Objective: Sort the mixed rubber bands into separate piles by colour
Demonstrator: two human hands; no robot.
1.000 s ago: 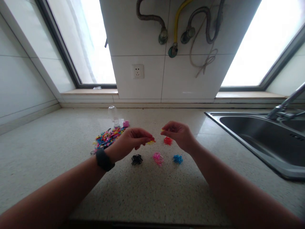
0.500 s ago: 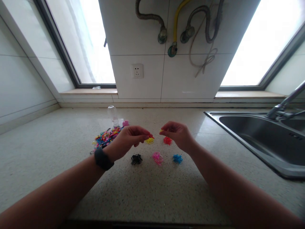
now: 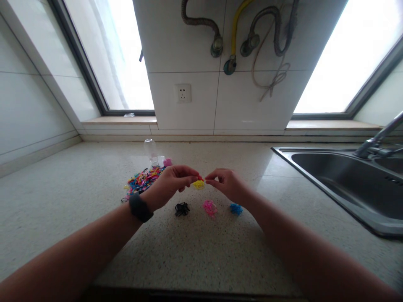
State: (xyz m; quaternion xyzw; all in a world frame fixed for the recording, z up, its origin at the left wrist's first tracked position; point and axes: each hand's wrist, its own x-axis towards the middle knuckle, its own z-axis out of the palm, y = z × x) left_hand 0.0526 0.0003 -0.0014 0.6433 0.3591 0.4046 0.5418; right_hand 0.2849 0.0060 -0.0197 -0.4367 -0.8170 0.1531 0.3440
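My left hand [image 3: 176, 181], with a dark band on its wrist, pinches a few red rubber bands [image 3: 200, 178] between thumb and fingertips. Close by on the right, the fingertips of my right hand [image 3: 228, 183] are pressed together almost touching the red bands; what they hold is too small to make out. Below the fingertips lies a small pile of yellow rubber bands [image 3: 198, 185]. Nearer to me are piles of black rubber bands [image 3: 181, 209], pink rubber bands [image 3: 210, 207] and blue rubber bands [image 3: 236, 209]. My right hand covers the place of the red pile.
Beyond my left hand lies a mixed heap of coloured rubber bands [image 3: 141, 182], with a clear bottle [image 3: 150, 149] and a round pink object [image 3: 168, 162] behind it. A steel sink [image 3: 330, 184] with a tap [image 3: 378, 138] is set into the speckled counter [image 3: 189, 260] at right.
My right hand has moved left and slightly down, up to the left fingertips. Something yellow at its fingertips no longer shows, and the red pile is now covered. My left hand stays put.
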